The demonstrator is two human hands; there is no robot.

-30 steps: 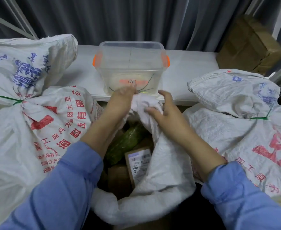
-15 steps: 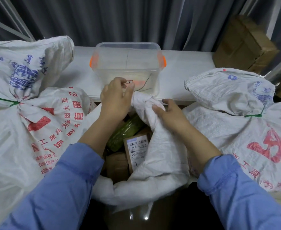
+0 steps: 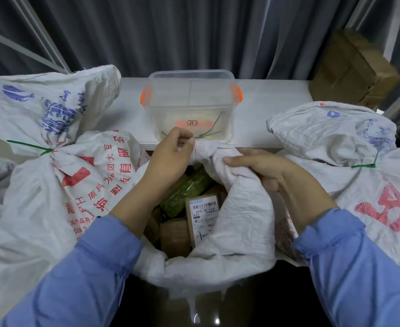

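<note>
Mouth of the white woven plastic sack [image 3: 238,223] sat at lower centre of the frame, spread wide, apparently so the contents could be reached. The left hand [image 3: 170,159] pinched the far rim between curled fingers [image 3: 182,140] and thumb. The right hand [image 3: 272,168] clenched the bunched right-hand fold, pulling it outward. Inside lay a brown cardboard parcel with a white barcode label [image 3: 202,215], label up, and above it a green film-wrapped roll [image 3: 187,190], slanted. Just beyond the rim stood a clear plastic tub with orange handles [image 3: 192,100] on the white tabletop [image 3: 269,102], probably there to receive items. A tied white sack with red lettering [image 3: 52,197] filled the left, and a second tied sack [image 3: 335,142] the right.
</note>
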